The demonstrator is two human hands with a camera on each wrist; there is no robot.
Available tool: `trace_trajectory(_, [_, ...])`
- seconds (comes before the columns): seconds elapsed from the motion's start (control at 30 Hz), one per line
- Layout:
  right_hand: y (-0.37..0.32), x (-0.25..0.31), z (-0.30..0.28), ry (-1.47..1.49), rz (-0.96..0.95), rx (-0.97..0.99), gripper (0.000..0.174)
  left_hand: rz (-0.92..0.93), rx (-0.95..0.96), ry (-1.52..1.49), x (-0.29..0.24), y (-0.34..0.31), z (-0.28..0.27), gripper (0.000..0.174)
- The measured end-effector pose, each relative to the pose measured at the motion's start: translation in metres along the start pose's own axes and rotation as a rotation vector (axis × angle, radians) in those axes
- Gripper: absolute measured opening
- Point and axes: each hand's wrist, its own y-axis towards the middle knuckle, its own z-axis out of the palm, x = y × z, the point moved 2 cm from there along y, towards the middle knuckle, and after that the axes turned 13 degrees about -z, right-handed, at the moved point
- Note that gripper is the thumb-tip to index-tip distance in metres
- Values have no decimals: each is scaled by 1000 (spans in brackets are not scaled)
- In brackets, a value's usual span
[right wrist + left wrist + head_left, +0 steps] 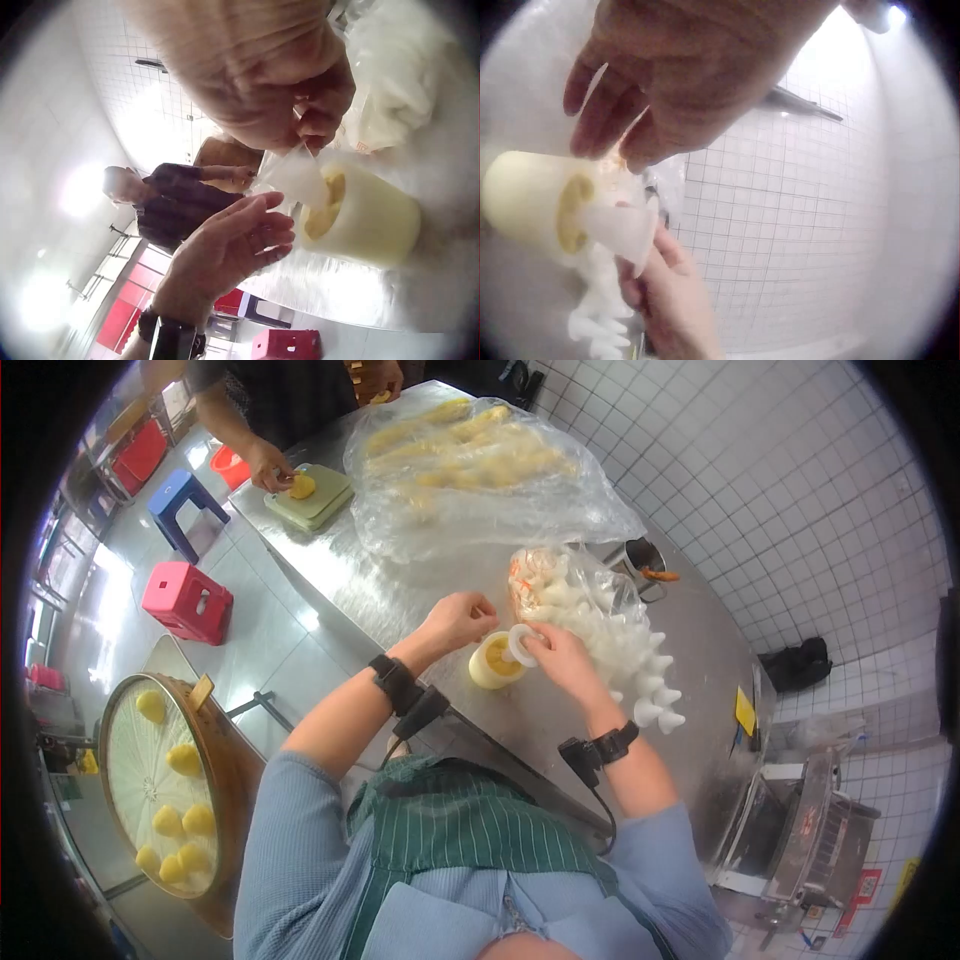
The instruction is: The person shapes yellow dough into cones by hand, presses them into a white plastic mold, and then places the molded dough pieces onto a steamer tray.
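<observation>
My right hand [564, 662] pinches a translucent white plastic cone [523, 645] by its wide rim. The cone's narrow end points into the mouth of a pale yellow cylindrical container [490, 673], where a deeper yellow mass [573, 214] shows inside. My left hand [458, 622] hovers at the container's other side with loosely bent fingers and nothing in them. In the right wrist view, that left hand [232, 244] is just beside the cone and the container's mouth. Close by lies a clear bag [570, 585] with several stacks of similar white cones [650, 685] spilling from it.
A large clear plastic bag [490, 470] covers yellow pieces on the metal table [680, 590]. Across it, another person's hand [268, 468] holds a yellow piece [303, 487] over a green scale [315, 508]. At left, a round steamer [125, 760] bears several yellow cone-shaped pieces. Stools stand beyond.
</observation>
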Motion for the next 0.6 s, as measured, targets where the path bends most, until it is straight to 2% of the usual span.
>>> trace_trajectory(0.03, [0,-7,4,10,-6,-46,41,74,5,42,6,-1,1,33])
trace_trajectory(0.07, [-2,-13,8,22,-10,-91,41,71,3,39,14,-2,5,33])
trace_trajectory(0.13, [-2,-16,12,1,4,-85,41,105,-68,258,22,-12,14,38])
trace_trajectory(0.33, [-10,20,9,-257,-36,-102,37,-48,-148,108,37,-11,32,48])
trace_trajectory(0.4, [-8,26,10,-335,-65,-102,35,-47,-153,99,39,-10,34,48])
trace_trajectory(0.6, [1,34,17,-500,-141,53,28,-29,-150,33,43,-9,38,50])
